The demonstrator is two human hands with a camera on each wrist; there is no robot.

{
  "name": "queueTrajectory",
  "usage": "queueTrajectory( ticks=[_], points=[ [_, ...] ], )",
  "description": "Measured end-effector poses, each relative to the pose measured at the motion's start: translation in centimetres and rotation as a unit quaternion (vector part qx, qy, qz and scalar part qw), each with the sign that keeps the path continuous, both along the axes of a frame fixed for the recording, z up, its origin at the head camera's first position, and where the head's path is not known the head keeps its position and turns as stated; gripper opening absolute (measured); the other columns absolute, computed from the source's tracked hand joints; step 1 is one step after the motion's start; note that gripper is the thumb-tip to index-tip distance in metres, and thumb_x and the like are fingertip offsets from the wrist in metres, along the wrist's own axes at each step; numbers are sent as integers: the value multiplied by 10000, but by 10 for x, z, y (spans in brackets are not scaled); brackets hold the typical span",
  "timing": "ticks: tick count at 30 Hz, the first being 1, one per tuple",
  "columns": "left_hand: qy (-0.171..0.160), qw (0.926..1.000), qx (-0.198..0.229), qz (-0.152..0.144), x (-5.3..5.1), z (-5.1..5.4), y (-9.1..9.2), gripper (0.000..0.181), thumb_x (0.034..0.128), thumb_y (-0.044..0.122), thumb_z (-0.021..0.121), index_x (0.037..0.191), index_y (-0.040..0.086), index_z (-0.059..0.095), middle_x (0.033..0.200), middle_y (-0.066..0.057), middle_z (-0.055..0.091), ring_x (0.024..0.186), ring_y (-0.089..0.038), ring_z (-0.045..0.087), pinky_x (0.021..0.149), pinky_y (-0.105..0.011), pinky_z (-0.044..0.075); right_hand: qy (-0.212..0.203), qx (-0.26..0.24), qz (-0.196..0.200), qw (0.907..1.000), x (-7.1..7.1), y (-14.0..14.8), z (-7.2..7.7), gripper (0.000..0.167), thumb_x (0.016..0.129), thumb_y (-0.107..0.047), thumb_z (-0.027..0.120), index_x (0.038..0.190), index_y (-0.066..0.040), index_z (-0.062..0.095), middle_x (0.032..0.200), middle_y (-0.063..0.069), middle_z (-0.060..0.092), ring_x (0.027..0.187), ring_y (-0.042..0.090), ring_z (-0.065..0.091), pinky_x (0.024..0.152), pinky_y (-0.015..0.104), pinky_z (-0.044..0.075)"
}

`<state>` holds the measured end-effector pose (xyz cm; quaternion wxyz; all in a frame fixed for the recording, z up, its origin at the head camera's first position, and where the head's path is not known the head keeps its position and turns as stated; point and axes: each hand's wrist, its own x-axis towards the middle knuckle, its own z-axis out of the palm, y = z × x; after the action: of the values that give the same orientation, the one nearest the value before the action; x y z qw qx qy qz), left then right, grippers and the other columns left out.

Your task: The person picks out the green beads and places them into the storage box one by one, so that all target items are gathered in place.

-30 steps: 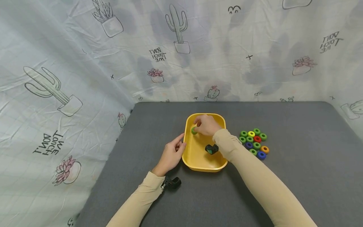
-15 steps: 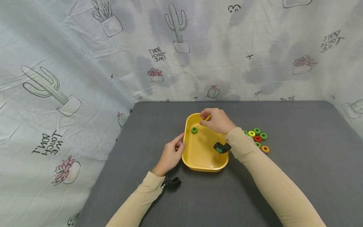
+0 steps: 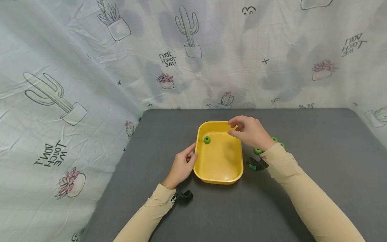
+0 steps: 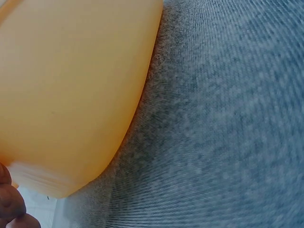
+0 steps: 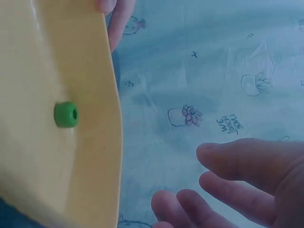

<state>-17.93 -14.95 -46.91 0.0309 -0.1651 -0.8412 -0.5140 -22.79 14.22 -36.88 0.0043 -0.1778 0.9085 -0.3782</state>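
Right hand (image 3: 249, 131): right of centre in the head view, over the upper right rim of the yellow tray (image 3: 219, 156); fingers loosely bent, thumb parted from fingertips, nothing held.
Left hand (image 3: 182, 164): left of centre, pinching the tray's left rim between thumb and fingers. Risk: an uneven pull could tip or skid the tray.
Wrist camera (image 3: 257, 164): below the right hand, near the tray's right side. Risk: carried low, it might knock the rim or catch loose pieces.
Ring in tray (image 3: 207, 139): green, toward the tray's upper left, hole up; contact with the wall cannot be judged. Risk: the floor looks smooth, so a jolt would probably slide it.
Loose rings (image 3: 258, 151): right of centre on the grey surface (image 3: 169, 134), a few green ones showing around the right sleeve (image 3: 302, 185); anything behind it is hidden. Risk: fingers lowered without a clear line of sight could nudge or scatter them; being small, one could roll if stood on edge.
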Motion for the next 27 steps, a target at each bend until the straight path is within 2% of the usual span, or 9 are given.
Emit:
queueTrajectory(
  ticks=[9, 15, 21, 27],
  points=[
    [-28, 10000, -41, 71, -1, 1, 1, 467, 1075, 127, 579, 1525, 19, 514, 702, 11, 468, 562, -73, 402, 577, -200, 352, 39, -33, -130, 9999, 17, 24, -3, 294, 985, -235, 742, 1243, -99, 711, 1201, 139, 700, 974, 252, 686, 831, 444, 578],
    [-55, 10000, -16, 80, 0, 0, 1, 467, 1073, 127, 584, 1522, 16, 517, 715, 14, 477, 581, -75, 423, 584, -198, 363, 147, -73, -178, 9997, 31, 38, -8, 291, 984, -232, 747, 1240, -98, 712, 1201, 124, 704, 972, 244, 672, 845, 465, 583],
    [-50, 10000, 10, 86, 1, 1, 2, 465, 1076, 135, 583, 1526, 36, 518, 711, 8, 467, 577, -77, 409, 585, -200, 352, 219, -8, -216, 9995, 47, 48, -15, 292, 985, -271, 748, 1235, -122, 718, 1188, 73, 714, 971, 213, 682, 849, 445, 570],
    [-55, 9998, 169, 77, 1, -1, 2, 462, 1074, 132, 590, 1524, 55, 525, 701, 7, 456, 568, -83, 401, 580, -204, 345, 259, 69, -246, 9993, 59, 56, -25, 292, 973, -259, 763, 1224, -116, 726, 1202, 89, 707, 962, 208, 687, 819, 391, 585]
  ],
)
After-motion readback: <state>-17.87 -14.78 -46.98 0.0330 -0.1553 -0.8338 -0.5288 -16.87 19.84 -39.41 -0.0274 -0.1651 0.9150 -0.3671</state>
